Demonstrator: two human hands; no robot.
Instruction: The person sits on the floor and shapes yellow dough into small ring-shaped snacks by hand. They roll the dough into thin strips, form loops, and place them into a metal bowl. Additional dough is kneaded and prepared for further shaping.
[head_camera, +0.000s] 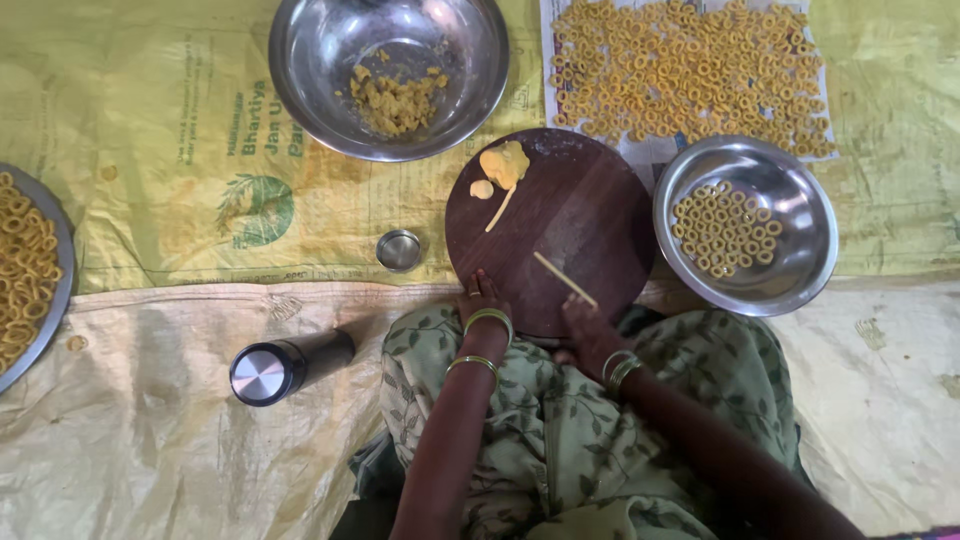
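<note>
Rolling dough on the round wooden board (585, 215), I judge: my right hand (588, 335) presses flat beside the thin dough rope (565, 280), my left hand (483, 295) rests empty at the board's near edge; coiling next needs pinching fingertips.

The round wooden board (560, 215) is dark brown and lies flat on the floor covering, directly in front of the seated person.

A thin rolled dough strip (565, 279), pale yellow, lies diagonally on the near right part of the board, its lower end just beside the right hand (588, 335).

A second, shorter dough strip (500, 209) lies diagonally on the far left part.

A dough lump (505, 163), yellow and irregular, sits at the far edge, with a small dough ball (482, 189) just beside it.

The left hand (482, 298) rests on the board's near edge.
</note>
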